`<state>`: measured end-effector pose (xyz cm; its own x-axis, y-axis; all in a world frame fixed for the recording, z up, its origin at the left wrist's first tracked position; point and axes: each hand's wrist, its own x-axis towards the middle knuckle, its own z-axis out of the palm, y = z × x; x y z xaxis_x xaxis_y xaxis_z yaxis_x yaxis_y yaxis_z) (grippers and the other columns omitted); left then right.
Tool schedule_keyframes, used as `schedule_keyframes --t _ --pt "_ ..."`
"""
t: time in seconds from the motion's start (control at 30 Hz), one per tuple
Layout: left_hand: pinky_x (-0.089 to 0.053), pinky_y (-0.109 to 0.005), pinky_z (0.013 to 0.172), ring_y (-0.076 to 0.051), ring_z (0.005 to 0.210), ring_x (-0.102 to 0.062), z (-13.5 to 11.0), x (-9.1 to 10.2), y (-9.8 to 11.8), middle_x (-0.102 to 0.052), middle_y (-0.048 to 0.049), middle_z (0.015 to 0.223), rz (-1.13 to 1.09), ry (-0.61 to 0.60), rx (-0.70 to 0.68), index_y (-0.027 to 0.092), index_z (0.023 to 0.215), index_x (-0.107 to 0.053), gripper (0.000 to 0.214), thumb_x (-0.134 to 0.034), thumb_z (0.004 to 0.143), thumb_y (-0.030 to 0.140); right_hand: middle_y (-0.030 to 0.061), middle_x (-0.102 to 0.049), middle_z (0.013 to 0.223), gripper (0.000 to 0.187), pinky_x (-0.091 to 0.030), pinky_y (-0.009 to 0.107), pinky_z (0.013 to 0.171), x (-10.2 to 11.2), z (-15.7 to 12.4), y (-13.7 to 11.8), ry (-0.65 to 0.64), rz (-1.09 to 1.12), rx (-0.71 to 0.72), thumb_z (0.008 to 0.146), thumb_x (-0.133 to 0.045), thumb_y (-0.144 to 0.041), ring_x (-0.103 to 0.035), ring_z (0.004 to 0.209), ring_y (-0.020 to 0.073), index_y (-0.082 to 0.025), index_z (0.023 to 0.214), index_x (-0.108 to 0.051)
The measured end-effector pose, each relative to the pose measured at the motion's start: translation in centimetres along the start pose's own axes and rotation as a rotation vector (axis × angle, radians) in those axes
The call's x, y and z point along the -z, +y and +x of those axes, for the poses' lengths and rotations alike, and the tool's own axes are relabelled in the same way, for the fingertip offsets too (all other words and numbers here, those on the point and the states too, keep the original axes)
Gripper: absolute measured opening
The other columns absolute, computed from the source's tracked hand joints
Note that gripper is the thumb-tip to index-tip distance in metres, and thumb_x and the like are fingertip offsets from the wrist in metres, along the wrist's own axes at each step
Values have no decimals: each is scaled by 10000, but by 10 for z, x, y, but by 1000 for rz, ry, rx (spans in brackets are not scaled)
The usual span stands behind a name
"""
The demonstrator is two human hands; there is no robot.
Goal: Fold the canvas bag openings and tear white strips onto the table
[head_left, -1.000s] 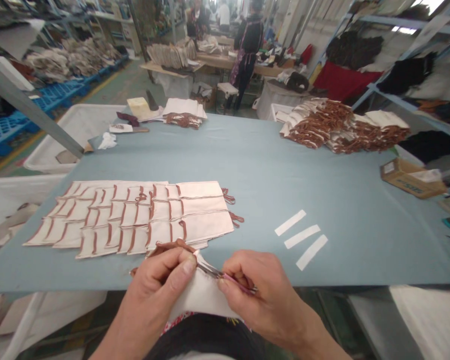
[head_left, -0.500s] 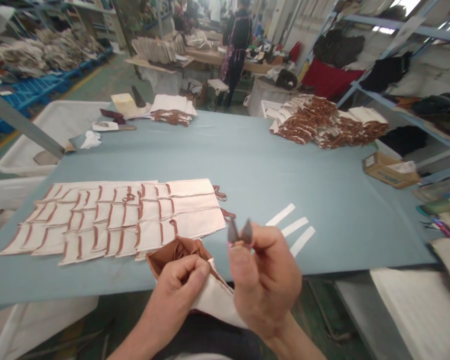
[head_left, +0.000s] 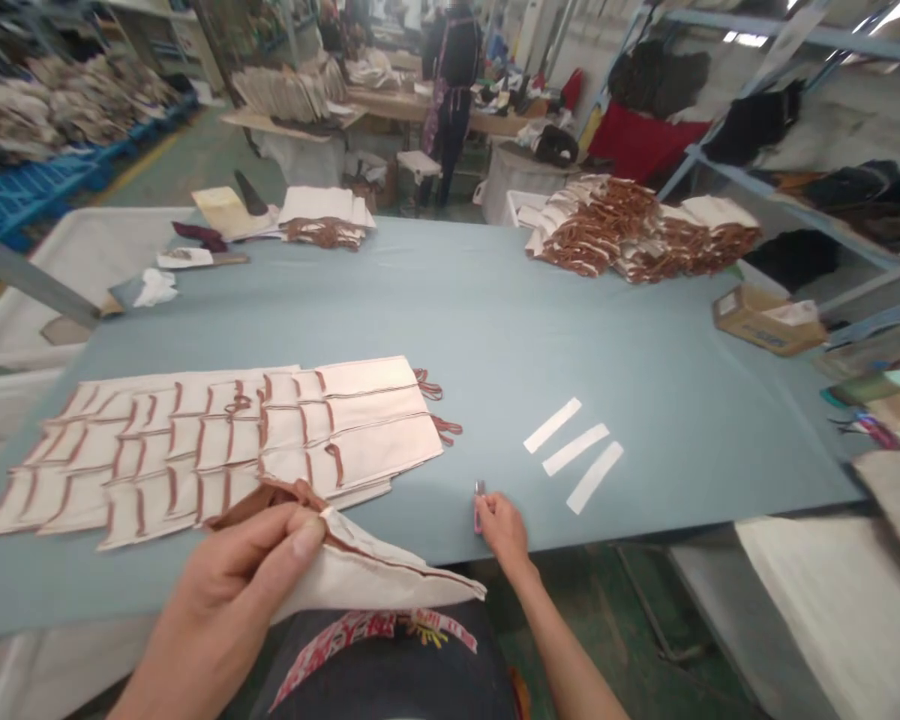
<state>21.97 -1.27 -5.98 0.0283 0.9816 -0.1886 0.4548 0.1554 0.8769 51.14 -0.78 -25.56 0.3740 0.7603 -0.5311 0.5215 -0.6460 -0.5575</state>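
My left hand (head_left: 232, 590) is closed on the edge of a cream cloth pouch (head_left: 375, 572) with brown lining, pinching its rim between thumb and fingers. The pouch hangs over the table's front edge, its far end pointing right. At the front of the table, my right hand (head_left: 501, 530) is closed around small pink-handled thread snips (head_left: 480, 500), held low at the tabletop. Overlapping rows of cream pouches (head_left: 375, 440) with brown edging and loops lie left of the snips. Several white strips (head_left: 576, 448) lie to the right of that hand.
A heap of cream and brown pouches (head_left: 607, 232) sits at the back right, with a smaller stack (head_left: 326, 215) at the back left. An open cardboard box (head_left: 765, 322) stands near the right edge. White bins (head_left: 120, 235) flank the left side. A person (head_left: 450, 90) stands far beyond the table.
My right hand has moved away from the pouch and down to the tabletop with the snips. My left hand has shifted left and nearer, still gripping the pouch. The view has tilted slightly.
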Motion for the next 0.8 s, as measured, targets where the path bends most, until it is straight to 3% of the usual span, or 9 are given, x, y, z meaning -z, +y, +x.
schedule_keyframes --t 0.1,0.2,0.33,0.4,0.47,0.6,0.8 --pt "-371 -253 623 -162 655 -456 -4 -3 20 -504 35 672 -23 2 39 221 636 -569 458 -591 947 557 86 -764 1091 216 -580 444 968 7 2 -10 -1 -26 -14 1036 -691 -387 -730 1012 238 -174 1056 -725" --pt "-350 -255 611 -155 642 -438 -5 -6 30 -483 40 661 -35 -31 56 218 638 -555 463 -608 937 567 116 -791 1050 187 -544 420 998 30 -12 -33 -12 24 84 999 -643 -366 -741 1044 280 -198 1017 -723" --pt "-335 -243 561 -136 590 -420 -1 -8 23 -461 46 625 -41 -90 -42 218 630 -515 498 -596 986 556 54 -779 1002 326 -567 329 886 68 -76 -83 -83 169 368 990 -564 -497 -719 932 228 -219 1081 -709" --pt "-335 -232 532 -127 560 -429 0 -9 18 -475 47 604 -45 -110 -122 216 629 -536 494 -588 1013 522 37 -746 904 194 -550 315 838 78 -111 -111 -116 288 644 924 -624 -388 -681 859 206 -215 967 -698" --pt "-336 -223 500 -122 532 -445 0 -10 16 -493 46 587 -46 -120 -185 216 635 -581 470 -592 1019 487 14 -713 846 98 -532 285 786 81 -137 -134 -137 333 780 857 -657 -297 -653 803 176 -213 905 -678" --pt "-363 -211 473 -117 493 -470 -2 -12 19 -518 45 555 -51 -106 -269 212 624 -620 419 -598 1001 392 -6 -664 750 49 -498 261 686 74 -153 -158 -173 340 803 832 -618 -253 -618 701 148 -209 812 -612" --pt "-429 -195 511 -130 536 -546 -2 -12 20 -619 26 581 -82 -92 -297 215 633 -662 389 -597 992 349 -20 -639 682 72 -483 230 610 67 -150 -160 -298 376 721 837 -562 -235 -599 623 127 -216 770 -580"
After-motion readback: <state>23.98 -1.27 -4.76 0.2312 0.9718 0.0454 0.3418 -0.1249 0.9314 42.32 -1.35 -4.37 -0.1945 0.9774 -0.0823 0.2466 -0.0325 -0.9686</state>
